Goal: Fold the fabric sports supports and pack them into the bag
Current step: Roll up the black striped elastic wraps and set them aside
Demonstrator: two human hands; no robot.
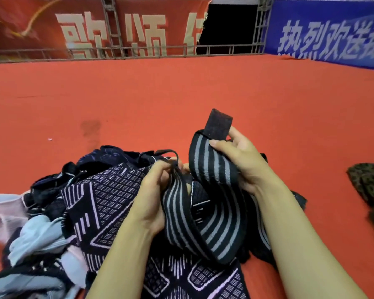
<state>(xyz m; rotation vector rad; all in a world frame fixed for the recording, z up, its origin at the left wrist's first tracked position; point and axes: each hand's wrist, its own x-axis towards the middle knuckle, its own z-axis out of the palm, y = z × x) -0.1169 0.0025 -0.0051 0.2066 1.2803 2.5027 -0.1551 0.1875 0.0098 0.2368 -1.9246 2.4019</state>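
White characters on the red banner are cropped; the blue banner reads "热烈欢送". The black, grey-striped support strap curves from lower centre up to its dark fastening tab, which points away. The left hand has its grip closed on the strap's near end, the right hand on the tab end. Patterned fabrics lie on the red floor.

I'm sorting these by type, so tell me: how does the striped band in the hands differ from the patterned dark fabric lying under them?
The striped band carries plain grey lengthwise stripes; the patterned fabric shows pale diamonds and grids. The band is a narrow strap, looped and lifted between the left hand and right hand; the fabric is a wide piece spread on the red floor. Both are dark-based knits.
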